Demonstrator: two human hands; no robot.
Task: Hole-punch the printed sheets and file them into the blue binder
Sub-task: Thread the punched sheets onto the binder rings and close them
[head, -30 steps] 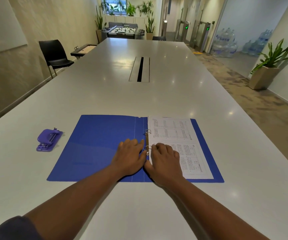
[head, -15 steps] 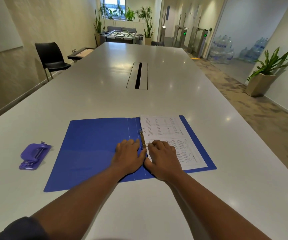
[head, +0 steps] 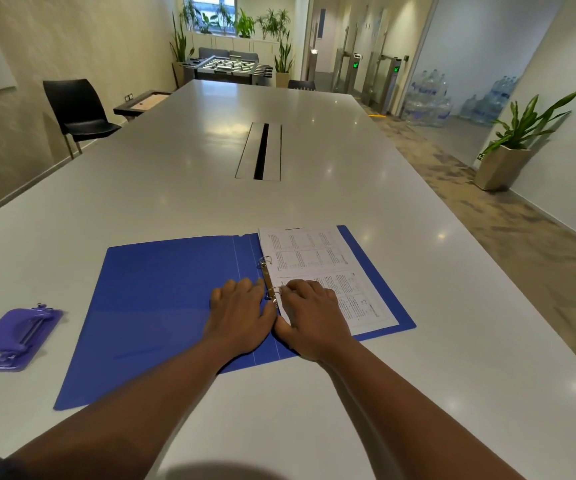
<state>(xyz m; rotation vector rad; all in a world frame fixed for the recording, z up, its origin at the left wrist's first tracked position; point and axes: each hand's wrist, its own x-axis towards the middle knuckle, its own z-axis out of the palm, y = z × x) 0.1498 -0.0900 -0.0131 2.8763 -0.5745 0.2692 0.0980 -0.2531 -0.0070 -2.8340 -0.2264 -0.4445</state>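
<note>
Binder (head: 161, 306) lies open flat on the near part of the surface (head: 210, 168), blue covers spread left and right, printed sheets (head: 317, 258) resting on its right half and threaded over the metal rings (head: 266, 260) along the spine. Left hand (head: 239, 318) lies palm down on the left cover just beside the rings, fingers fairly straight, holding nothing. Right hand (head: 309, 318) lies on the near left part of the sheets, fingertips at the near ring; whether that grip is pinching the ring or only pressing beside it cannot be told from this view. Judgement: sheets appear filed, rings being closed or checked. Risks from here: (1) if the ring halves snap together while a fingertip sits between them, a pinch; cause would be both hands crowding the same ring. (2) If a sheet has slipped off one prong, closing would tear the hole or trap the edge; far ring looks seated, near ring is hidden by fingers. (3) Pressure on the sheets could crease them at the holes. (4) Folding the left cover over before rings are fully shut could let pages spill. Purple hole punch (head: 19, 336) sits well apart at near left, clear of the cover's swing. Black chair (head: 75, 109) stands far left, off the surface.
</note>
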